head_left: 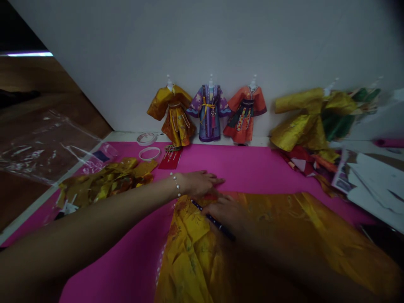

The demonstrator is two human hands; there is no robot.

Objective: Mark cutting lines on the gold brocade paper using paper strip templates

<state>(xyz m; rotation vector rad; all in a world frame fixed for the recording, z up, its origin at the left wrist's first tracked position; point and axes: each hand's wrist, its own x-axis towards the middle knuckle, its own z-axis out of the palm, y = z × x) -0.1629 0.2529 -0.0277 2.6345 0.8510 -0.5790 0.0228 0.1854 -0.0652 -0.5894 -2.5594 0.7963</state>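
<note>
My left hand (202, 184) lies flat, fingers together, pressing the upper left corner of a large sheet of gold patterned paper (284, 235) spread on the pink mat (126, 252). A bead bracelet circles that wrist. My right hand (227, 212) rests on the sheet just below the left one and grips a dark pen (214, 220) that points up and to the left along the sheet's edge.
Three small paper robes stand against the white wall: gold (173, 113), purple (208, 110), orange-red (244, 112). Crumpled gold paper (104, 183) lies at left beside clear plastic bags (44, 147) and two tape rings (149, 153). Gold and green garments (312, 118) and white papers (372, 181) crowd the right.
</note>
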